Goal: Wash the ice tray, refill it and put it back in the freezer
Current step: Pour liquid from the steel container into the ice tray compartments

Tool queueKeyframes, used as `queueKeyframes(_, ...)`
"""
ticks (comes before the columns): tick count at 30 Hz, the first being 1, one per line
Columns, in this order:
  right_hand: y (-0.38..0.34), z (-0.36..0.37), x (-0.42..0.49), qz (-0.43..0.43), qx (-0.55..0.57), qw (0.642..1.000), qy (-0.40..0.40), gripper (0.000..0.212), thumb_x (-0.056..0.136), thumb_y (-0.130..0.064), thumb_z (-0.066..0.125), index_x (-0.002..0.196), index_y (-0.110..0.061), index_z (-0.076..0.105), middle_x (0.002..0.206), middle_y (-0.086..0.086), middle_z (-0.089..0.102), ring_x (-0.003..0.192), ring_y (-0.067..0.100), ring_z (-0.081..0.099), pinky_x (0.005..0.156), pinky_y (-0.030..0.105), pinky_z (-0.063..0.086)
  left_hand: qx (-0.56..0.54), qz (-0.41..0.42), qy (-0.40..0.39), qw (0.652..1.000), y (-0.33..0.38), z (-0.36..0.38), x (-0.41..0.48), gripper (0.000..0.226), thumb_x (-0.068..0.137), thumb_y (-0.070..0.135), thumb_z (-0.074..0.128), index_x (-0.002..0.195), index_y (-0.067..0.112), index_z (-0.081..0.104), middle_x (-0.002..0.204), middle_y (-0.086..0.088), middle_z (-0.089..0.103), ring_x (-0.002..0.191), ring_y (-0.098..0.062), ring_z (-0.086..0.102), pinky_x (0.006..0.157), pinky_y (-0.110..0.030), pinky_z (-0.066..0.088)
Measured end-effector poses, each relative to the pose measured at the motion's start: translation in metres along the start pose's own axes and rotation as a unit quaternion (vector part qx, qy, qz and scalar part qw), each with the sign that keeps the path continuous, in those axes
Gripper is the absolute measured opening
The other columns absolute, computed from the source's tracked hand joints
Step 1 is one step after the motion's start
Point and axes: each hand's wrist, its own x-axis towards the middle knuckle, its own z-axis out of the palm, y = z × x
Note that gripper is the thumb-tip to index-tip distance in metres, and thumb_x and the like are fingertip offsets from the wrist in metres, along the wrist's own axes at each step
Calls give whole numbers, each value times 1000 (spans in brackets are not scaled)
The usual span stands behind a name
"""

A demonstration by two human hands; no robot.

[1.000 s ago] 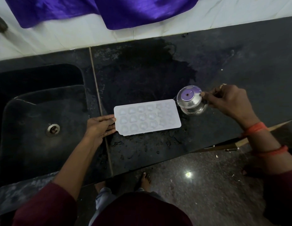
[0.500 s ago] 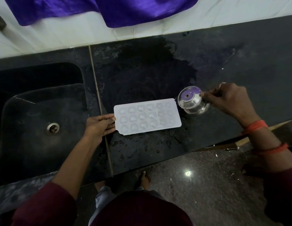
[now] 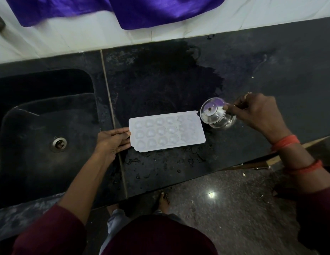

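Over the last second the ice tray (image 3: 167,131) has stayed flat on the wet counter (image 3: 271,70), left hand (image 3: 112,142) still straight-fingered against its left end, while the right hand (image 3: 256,111), grip clamped on the steel cup (image 3: 215,116), has barely shifted it at the tray's right end, so refilling is judged unfinished.

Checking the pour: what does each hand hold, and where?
Right hand pinches the steel cup at its rim. Left hand grips nothing; straight fingers touch the ice tray at its left end.
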Motion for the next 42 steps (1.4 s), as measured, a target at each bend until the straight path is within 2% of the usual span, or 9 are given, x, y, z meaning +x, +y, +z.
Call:
queueKeyframes(5, -2, 0, 1, 3, -9, 1000, -7, 34, 85, -47, 74, 79, -13, 72, 70, 1, 64, 66, 14, 57, 56, 11, 31, -1, 0, 0, 1000, 0, 0, 1, 9, 90, 1, 74, 96, 8, 75, 79, -4, 78, 65, -11, 75, 59, -24, 63)
queueKeyframes(9, -3, 1, 1, -17, -18, 1000, 1, 35, 85, -48, 74, 79, -13, 73, 76, 6, 71, 66, 15, 58, 58, 22, 34, -5, 1, -2, 1000, -1, -2, 3, 10, 89, 1, 75, 95, 8, 75, 78, -5, 78, 66, -11, 74, 59, -24, 63)
queueKeyframes(18, -2, 2, 5, -26, -39, 999, 5, 41, 83, -49, 73, 82, -8, 75, 79, 12, 73, 74, 29, 68, 68, 27, 35, -8, -1, -3, 1000, -1, -3, 4, 10, 88, 0, 76, 96, 8, 76, 80, -5, 78, 69, -13, 76, 59, -24, 63)
queueKeyframes(23, -5, 3, 5, -23, -36, 999, 7, 38, 83, -47, 75, 83, -9, 74, 79, 11, 73, 64, 17, 57, 56, 19, 32, -6, -2, -5, 1000, 0, -3, 3, 12, 89, 0, 75, 98, 7, 76, 84, -7, 78, 75, -17, 75, 58, -23, 61)
queueKeyframes(27, -6, 3, 5, -22, -38, 999, 1, 38, 83, -48, 74, 84, -10, 74, 78, 11, 73, 63, 16, 56, 61, 24, 34, -7, -3, -6, 1000, 0, -3, 3, 12, 89, 0, 75, 97, 8, 76, 87, -9, 78, 74, -16, 75, 58, -23, 61)
queueKeyframes(31, -6, 3, 7, -21, -45, 999, -2, 38, 84, -48, 74, 84, -10, 74, 79, 11, 73, 63, 17, 56, 55, 20, 33, -8, -4, -6, 1000, 1, -3, 3, 11, 89, 0, 75, 96, 9, 76, 82, -6, 78, 71, -14, 75, 59, -23, 62)
queueKeyframes(36, -9, 4, 7, -33, -47, 998, 7, 37, 82, -47, 76, 84, -10, 75, 81, 13, 74, 73, 31, 69, 72, 37, 53, -6, -2, -15, 1000, -1, -5, 6, 11, 88, 1, 76, 96, 9, 76, 83, -6, 79, 71, -13, 77, 58, -22, 60)
queueKeyframes(40, -12, 4, 9, -31, -58, 998, 4, 36, 83, -45, 76, 86, -9, 74, 81, 13, 74, 74, 31, 69, 71, 31, 46, -6, -3, -14, 1000, 0, -5, 6, 12, 88, 1, 76, 96, 9, 76, 81, -5, 79, 72, -14, 77, 57, -22, 60)
queueKeyframes(42, -12, 4, 10, -30, -66, 997, 3, 37, 82, -46, 76, 86, -10, 74, 81, 13, 74, 75, 33, 69, 72, 33, 49, -7, -3, -14, 1000, 0, -5, 6, 12, 88, 1, 76, 96, 9, 76, 81, -6, 79, 72, -14, 76, 58, -22, 60)
